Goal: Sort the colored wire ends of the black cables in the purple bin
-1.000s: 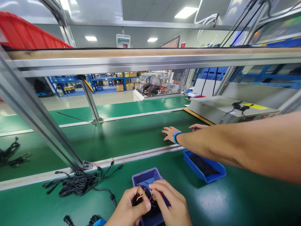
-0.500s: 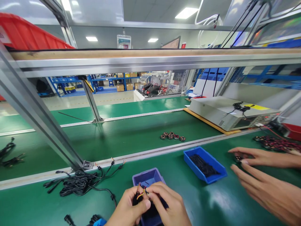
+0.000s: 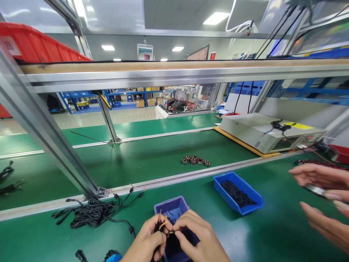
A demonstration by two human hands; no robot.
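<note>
- small black cable piece with red, orange and yellow wire ends sticking up, pinched between the fingers of left hand and right hand, held just above the purple bin.
- purple bin, small, open-topped, resting on the green tabletop at the near edge, partly covered by both hands.

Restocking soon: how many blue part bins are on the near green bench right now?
2. One bin sits right behind the wearer's hands, its near part hidden by them. The other bin, holding black parts, lies further right, short of the metal rail.
</note>
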